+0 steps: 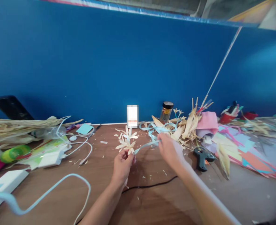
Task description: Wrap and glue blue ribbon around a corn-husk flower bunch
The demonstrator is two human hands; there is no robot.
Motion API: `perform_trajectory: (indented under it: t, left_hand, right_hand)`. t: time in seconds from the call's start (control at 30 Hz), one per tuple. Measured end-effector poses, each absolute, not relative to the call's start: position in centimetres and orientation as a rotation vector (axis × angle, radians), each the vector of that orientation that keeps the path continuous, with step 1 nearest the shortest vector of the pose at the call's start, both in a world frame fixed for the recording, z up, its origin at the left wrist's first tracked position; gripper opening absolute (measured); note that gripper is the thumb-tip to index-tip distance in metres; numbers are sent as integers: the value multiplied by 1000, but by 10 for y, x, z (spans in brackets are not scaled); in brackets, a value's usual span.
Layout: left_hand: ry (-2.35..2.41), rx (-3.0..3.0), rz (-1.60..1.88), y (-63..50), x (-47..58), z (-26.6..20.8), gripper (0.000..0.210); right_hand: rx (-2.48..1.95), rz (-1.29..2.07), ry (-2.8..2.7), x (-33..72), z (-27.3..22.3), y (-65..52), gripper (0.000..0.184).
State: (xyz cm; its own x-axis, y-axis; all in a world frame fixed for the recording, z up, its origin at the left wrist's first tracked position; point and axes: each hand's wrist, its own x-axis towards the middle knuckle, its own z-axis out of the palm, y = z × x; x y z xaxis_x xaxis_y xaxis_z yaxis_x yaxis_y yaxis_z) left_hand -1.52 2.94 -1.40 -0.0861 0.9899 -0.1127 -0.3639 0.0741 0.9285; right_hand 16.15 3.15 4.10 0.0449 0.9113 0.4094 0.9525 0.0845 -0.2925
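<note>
My left hand (123, 165) is closed at the base of a pale flower (125, 145) that looks made of dried husk. More cream petals (130, 135) stand just behind it. A light blue ribbon (144, 146) runs from beside those fingers to my right hand (170, 150), which pinches it to the right. Further loops of the ribbon lie on the table behind my right hand. The stem inside my left fingers is hidden.
A black glue gun (201, 158) lies right of my right forearm, its cord crossing the brown table (152, 203). Behind are a lidded jar (166, 112) and dried husks (189, 126). Coloured paper (252, 156) spreads right; a white power strip (5, 187) and cables sit left. A blue partition (128, 62) rises behind.
</note>
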Motion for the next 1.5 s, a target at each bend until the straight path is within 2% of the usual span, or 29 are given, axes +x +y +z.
perform_trajectory:
  t: [0.13, 0.3, 0.37, 0.4, 0.53, 0.7, 0.9, 1.2, 1.5]
  left_hand:
    - [990, 857, 1372, 30, -14, -14, 31]
    - [1012, 956, 1349, 31, -16, -11, 22]
    - [1016, 1011, 1327, 30, -16, -9, 20]
    - [1012, 1033, 1318, 29, -16, -8, 20]
    - [965, 1058, 1287, 27, -16, -7, 22]
    - [939, 1033, 1282, 30, -17, -11, 26]
    - [1038, 1134, 1252, 33, -17, -16, 21]
    - [1054, 1057, 1189, 32, -10, -24, 20]
    - [959, 983, 1199, 31, -9, -21, 15]
  right_hand:
    - [-1739, -224, -1928, 194, 51, 37, 9]
    - [-1946, 83, -2255, 201, 50, 25, 10]
    - [-1798, 148, -2224, 188, 48, 23, 8]
    - [-1647, 195, -2188, 179, 46, 24, 13]
    - [-1289, 667, -1984, 141, 30, 35, 20]
    - [-1158, 1228, -1771, 125, 4, 45, 29]
    - [-1183, 1156, -1696, 129, -13, 46, 22]
    - [-1100, 1311, -1428, 121, -23, 38, 21]
    - [-1121, 1224, -1591, 121, -15, 35, 15]
